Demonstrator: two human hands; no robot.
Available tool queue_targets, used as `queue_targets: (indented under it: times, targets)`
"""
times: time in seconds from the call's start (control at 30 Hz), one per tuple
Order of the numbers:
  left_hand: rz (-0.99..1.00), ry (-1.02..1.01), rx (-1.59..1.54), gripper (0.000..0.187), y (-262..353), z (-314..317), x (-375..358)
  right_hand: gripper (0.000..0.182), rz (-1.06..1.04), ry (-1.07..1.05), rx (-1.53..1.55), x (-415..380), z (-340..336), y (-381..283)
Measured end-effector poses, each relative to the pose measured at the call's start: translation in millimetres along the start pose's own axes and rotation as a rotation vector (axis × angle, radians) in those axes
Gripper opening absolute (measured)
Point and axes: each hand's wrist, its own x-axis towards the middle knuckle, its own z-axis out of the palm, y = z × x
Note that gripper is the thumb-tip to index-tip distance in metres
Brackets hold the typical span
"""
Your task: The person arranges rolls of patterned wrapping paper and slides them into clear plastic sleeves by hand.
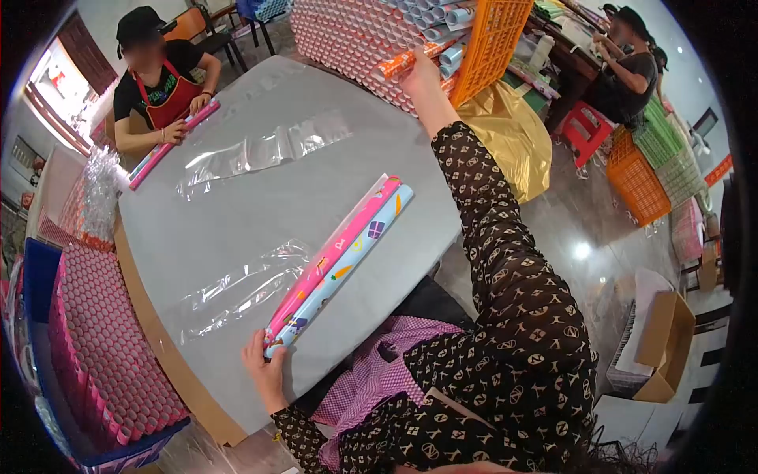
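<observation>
On the grey table (379,272) lie a pink roll of wrapping paper (335,246) and a light blue roll (351,261), side by side and slanting away from me. My left hand (264,367) is closed around their near ends. At full stretch, my right hand (422,75) reaches to the big stack of rolls (343,47) at the far edge, its fingers closed on an orange patterned roll (395,65). Clear plastic sleeves (237,292) lie flat to the left of the two rolls, and more plastic film (268,154) lies farther back.
Across the table a co-worker (162,87) handles a pink roll (175,144). An orange crate (493,47) stands beside the stack, above gold sheeting (513,134). A blue bin (103,450) full of pink rolls is at left. Other people sit at the back right.
</observation>
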Motion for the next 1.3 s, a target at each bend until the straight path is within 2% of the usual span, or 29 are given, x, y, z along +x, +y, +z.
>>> queue_targets:
  times: [0.2, 0.3, 0.37, 0.4, 0.47, 0.57, 0.6, 0.67, 0.77, 0.93, 0.97, 1.1, 1.13, 1.17, 1.23, 1.27, 1.3]
  targets:
    - [0.010, 0.019, 0.051, 0.058, -4.1, 2.9, -0.9, 0.029, 0.011, -0.007, 0.021, 0.5, 4.1, 5.5]
    - [0.002, 0.011, 0.002, 0.059, -2.7, 2.2, -0.5, 0.030, 0.038, 0.030, 0.060, -6.7, 10.0, 3.9]
    - [0.039, 0.022, 0.054, 0.060, -2.3, 1.7, -0.3, 0.031, 0.085, 0.115, -0.030, -11.9, 11.2, 0.6]
    - [0.039, 0.023, 0.054, 0.060, -4.2, 1.8, -0.1, 0.031, 0.085, 0.115, -0.029, -16.1, 9.0, -1.6]
    - [0.061, 0.020, 0.048, 0.060, -7.2, 2.4, 0.6, 0.032, 0.016, -0.050, -0.095, -19.9, 0.5, -8.4]
    - [0.013, 0.007, 0.033, 0.060, -1.4, 1.6, -0.1, 0.034, 0.131, 0.070, -0.139, -17.0, -8.1, -17.2]
    - [0.008, 0.002, 0.033, 0.060, -4.5, 3.8, 0.9, 0.037, 0.089, 0.005, -0.165, -13.7, -15.3, -16.3]
    - [0.096, 0.028, 0.113, 0.060, -15.6, 5.5, 0.1, 0.038, 0.135, 0.003, -0.133, 5.0, -27.4, -21.2]
    - [0.003, -0.022, 0.098, 0.060, -14.3, 3.4, -0.8, 0.034, 0.212, -0.080, -0.181, 40.5, -64.9, -18.2]
    - [-0.067, -0.037, 0.059, 0.055, 6.4, -1.3, -2.6, 0.034, 0.258, -0.038, -0.197, 34.9, -62.3, -18.3]
    - [-0.108, -0.037, 0.034, 0.058, 7.0, 0.1, 0.6, 0.034, 0.230, -0.047, -0.195, 35.2, -62.0, -18.2]
    - [-0.031, -0.007, 0.034, 0.051, 6.1, 2.0, 0.3, 0.034, 0.099, -0.116, -0.178, 22.0, -50.0, -20.6]
    - [-0.053, -0.020, -0.001, 0.057, -1.5, 1.6, 0.4, 0.033, -0.011, -0.021, -0.334, 13.3, -42.5, -23.5]
    - [-0.039, -0.012, -0.005, 0.057, -3.1, 1.9, -0.4, 0.033, -0.024, -0.028, -0.328, 10.1, -38.0, -24.7]
    - [-0.061, -0.013, 0.031, 0.058, -3.1, 2.3, -1.1, 0.032, -0.470, 0.065, -0.508, 0.0, -30.9, -23.7]
    - [-0.063, 0.005, 0.002, 0.058, -1.3, 3.6, -0.4, 0.016, -0.696, 0.178, -0.699, -7.8, -22.8, -23.9]
    - [-0.056, 0.008, -0.001, 0.058, 1.1, 3.7, 0.0, 0.016, -0.703, 0.177, -0.695, -7.8, -20.2, -26.2]
